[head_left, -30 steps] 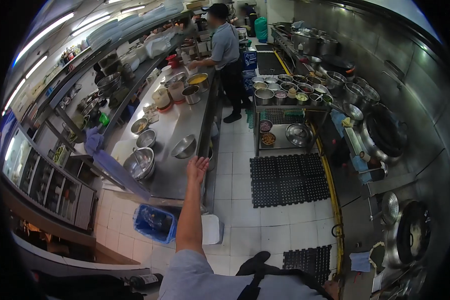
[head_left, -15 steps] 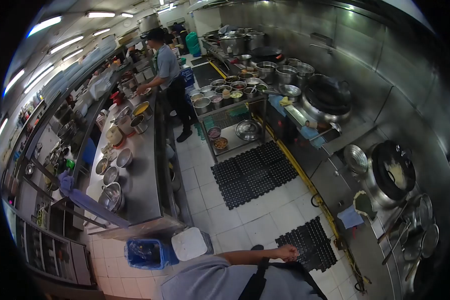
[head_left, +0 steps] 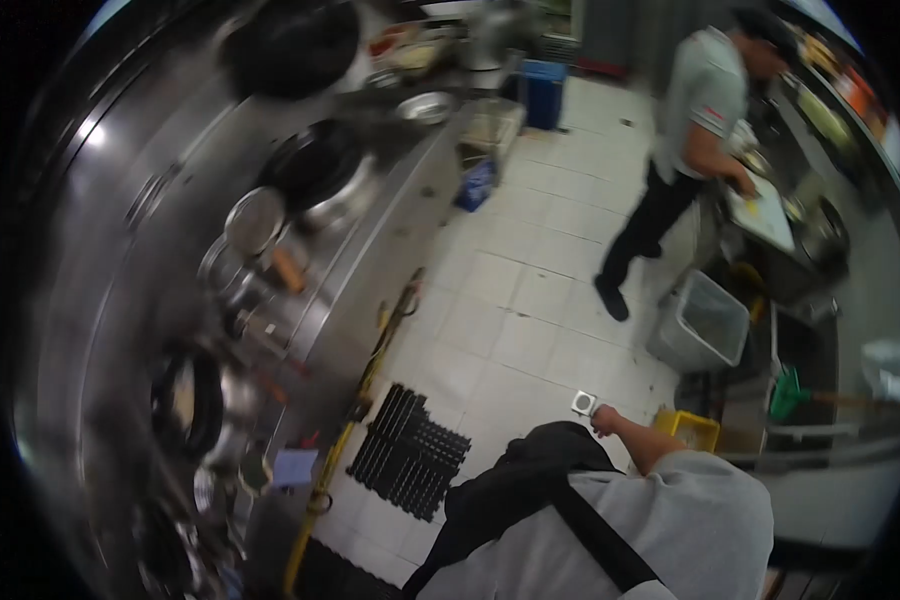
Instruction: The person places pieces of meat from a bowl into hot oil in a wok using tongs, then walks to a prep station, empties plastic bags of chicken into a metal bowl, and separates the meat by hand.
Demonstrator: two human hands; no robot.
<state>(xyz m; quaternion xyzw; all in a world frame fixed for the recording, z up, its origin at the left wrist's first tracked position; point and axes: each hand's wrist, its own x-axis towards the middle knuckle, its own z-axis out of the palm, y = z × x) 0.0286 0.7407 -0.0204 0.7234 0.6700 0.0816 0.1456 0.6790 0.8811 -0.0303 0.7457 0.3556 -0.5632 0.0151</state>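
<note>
My right hand (head_left: 603, 420) hangs at my side above the tiled floor, its fingers loosely curled and nothing visible in them. Just beyond it in the view is a small square floor drain (head_left: 584, 403); the hand appears above floor level, apart from it. My left hand is out of the picture, somewhere behind my grey shirt (head_left: 590, 535) and dark apron (head_left: 530, 470).
To the left runs a steel stove counter with a wok (head_left: 315, 165), strainers (head_left: 254, 220) and a yellow pipe (head_left: 335, 465). A black mat (head_left: 410, 455) lies on the floor. At right, a co-worker (head_left: 705, 100) works at a white cutting board (head_left: 765, 215), near a grey bin (head_left: 705, 320) and yellow crate (head_left: 688, 430).
My view has swung round to the opposite end of the kitchen, so the stoves now lie on the left. The left hand has gone out of view and the right has come in.
</note>
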